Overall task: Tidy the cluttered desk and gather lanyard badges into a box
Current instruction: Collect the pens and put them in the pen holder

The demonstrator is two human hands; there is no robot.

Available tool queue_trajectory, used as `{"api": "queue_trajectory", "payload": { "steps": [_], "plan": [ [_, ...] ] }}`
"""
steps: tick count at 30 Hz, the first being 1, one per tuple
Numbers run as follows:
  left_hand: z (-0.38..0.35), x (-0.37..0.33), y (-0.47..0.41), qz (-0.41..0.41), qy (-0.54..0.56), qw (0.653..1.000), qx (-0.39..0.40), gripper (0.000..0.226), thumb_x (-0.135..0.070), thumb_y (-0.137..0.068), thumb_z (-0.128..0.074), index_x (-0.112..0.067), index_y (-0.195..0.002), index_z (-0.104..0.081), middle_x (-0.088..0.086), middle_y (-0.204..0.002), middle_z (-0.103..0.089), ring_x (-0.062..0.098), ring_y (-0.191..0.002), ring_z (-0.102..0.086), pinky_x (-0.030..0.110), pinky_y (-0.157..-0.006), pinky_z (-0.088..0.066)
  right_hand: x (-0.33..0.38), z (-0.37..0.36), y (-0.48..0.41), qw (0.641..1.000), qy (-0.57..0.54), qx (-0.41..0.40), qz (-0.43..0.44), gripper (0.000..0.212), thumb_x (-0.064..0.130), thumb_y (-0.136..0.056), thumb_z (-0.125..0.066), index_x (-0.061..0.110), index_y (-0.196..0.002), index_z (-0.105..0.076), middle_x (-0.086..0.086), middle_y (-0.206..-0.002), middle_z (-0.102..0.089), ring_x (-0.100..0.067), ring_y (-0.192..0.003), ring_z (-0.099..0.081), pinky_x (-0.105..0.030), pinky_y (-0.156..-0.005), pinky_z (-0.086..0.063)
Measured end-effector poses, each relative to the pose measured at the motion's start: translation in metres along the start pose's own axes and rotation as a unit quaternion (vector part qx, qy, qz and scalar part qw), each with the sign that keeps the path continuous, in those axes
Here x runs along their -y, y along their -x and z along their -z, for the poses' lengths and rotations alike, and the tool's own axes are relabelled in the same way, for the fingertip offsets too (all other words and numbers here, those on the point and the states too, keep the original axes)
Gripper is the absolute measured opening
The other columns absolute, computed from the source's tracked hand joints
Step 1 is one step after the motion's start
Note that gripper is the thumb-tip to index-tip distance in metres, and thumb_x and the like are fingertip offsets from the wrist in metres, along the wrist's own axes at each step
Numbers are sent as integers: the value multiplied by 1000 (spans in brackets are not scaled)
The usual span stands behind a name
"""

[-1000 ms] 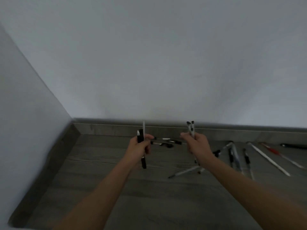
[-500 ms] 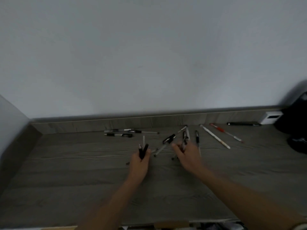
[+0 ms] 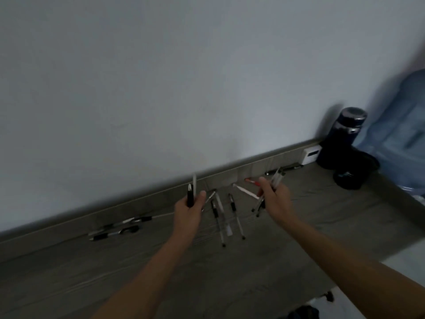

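- Head view. Landmark: dark flask (image 3: 345, 139), standing at the far right rear of the desk (image 3: 207, 284), against the wall.
- My left hand (image 3: 187, 212), well left of the flask: fingers curled round a pair of pens (image 3: 190, 195), one black and one pale, both held upright.
- My right hand (image 3: 276, 200), nearer the flask: closed round a bundle of pens (image 3: 277, 178), with the upper ends fanning toward the flask.
- Loose pens (image 3: 222, 215), left of the flask, between my two hands: four or so, lying on the desk, ungathered.
- Red pen (image 3: 251, 181) and white pen (image 3: 246, 191), left of the flask, just beside my right hand: on the desk.
- Ledge pen (image 3: 285, 168), black, near the flask's base along the rear ledge: on the desk.
- Dark-gripped pens (image 3: 119, 227), farthest left of the flask: lying untouched.
- Lanyard badges and box: neither in view, so I cannot tell where they are.
- Judgement: pen gathering is partly done, with several pens left. The badge step appears not yet begun.
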State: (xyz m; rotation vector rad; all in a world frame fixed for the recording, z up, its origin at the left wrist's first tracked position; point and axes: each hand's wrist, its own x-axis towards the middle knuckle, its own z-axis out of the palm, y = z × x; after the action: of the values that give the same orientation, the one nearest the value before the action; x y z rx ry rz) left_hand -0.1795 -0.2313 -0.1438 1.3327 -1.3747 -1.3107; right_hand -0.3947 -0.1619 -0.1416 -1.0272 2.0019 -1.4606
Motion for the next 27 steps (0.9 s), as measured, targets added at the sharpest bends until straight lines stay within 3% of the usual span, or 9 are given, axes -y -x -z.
{"api": "queue_trajectory", "payload": {
  "steps": [4, 8, 10, 13, 15, 17, 21, 24, 27],
  "plan": [
    [-65, -21, -4, 22, 24, 999, 41, 47, -35, -93, -59, -11, -53, -54, 2, -42, -48, 14, -38, -44, 21, -42, -37, -11, 73, -33, 994, 18, -104, -32, 46, 31, -98, -51, 14, -56, -61, -4, -46, -54, -12, -42, -54, -28, -48, -44],
    [-122, -38, -6, -16, -31, 997, 68, 51, -40, -96, -53, -10, -56, -62, 3, -52, -59, 14, -51, -55, 26, -59, -43, -21, 141, -68, 985, 15, -171, -29, 42, 33, -99, -50, 18, -61, -62, 1, -55, -58, -1, -48, -56, -16, -46, -42],
    [-160, -48, -5, -33, -45, 995, 85, 48, -41, -96, -51, -11, -60, -62, 2, -55, -59, 12, -52, -55, 27, -59, -42, -26, 185, -91, 979, 11, -200, -21, 38, 34, -98, -51, 19, -65, -63, 2, -59, -61, -2, -52, -57, -19, -49, -44],
    [-216, -64, -4, -50, -55, 993, 93, 44, -41, -96, -51, -11, -65, -61, -1, -56, -56, 8, -52, -51, 23, -54, -41, -37, 244, -131, 971, 12, -239, -11, 35, 36, -95, -54, 23, -64, -63, 7, -59, -62, 4, -50, -58, -11, -47, -41],
    [-245, -73, -4, -46, -54, 993, 92, 40, -36, -97, -53, -11, -66, -61, 0, -58, -55, 10, -53, -52, 23, -53, -42, -46, 268, -153, 969, 22, -245, -21, 33, 38, -94, -56, 24, -65, -66, 10, -61, -63, 2, -52, -60, -12, -49, -41],
    [-270, -81, -3, -28, -31, 995, 93, 35, -29, -96, -54, -11, -67, -61, 3, -60, -55, 15, -53, -53, 25, -51, -43, -62, 282, -171, 972, 48, -226, -30, 33, 39, -92, -57, 20, -68, -69, 5, -62, -65, -5, -57, -61, -22, -54, -45],
    [-313, -101, 0, -1, 22, 996, 89, 22, -16, -92, -59, -1, -76, -62, 9, -62, -59, 22, -54, -60, 24, -42, -47, -93, 295, -188, 983, 141, -104, -49, 40, 31, -92, -59, -2, -72, -68, -15, -69, -69, -27, -66, -66, -37, -64, -53],
    [-338, -116, -3, 13, 47, 995, 87, 17, -8, -85, -62, 9, -83, -62, 23, -70, -62, 31, -61, -62, 29, -46, -52, -103, 302, -189, 973, 215, -45, -66, 35, 36, -91, -60, 13, -65, -64, -9, -67, -66, -25, -68, -66, -34, -63, -52],
    [-361, -126, -6, 12, 56, 995, 86, 13, -7, -84, -66, -4, -72, -62, 11, -64, -62, 24, -58, -64, 34, -52, -55, -106, 308, -190, 981, 181, -3, -68, 27, 34, -88, -66, 15, -67, -66, -8, -71, -69, -23, -72, -68, -38, -68, -56]
  ]
}}
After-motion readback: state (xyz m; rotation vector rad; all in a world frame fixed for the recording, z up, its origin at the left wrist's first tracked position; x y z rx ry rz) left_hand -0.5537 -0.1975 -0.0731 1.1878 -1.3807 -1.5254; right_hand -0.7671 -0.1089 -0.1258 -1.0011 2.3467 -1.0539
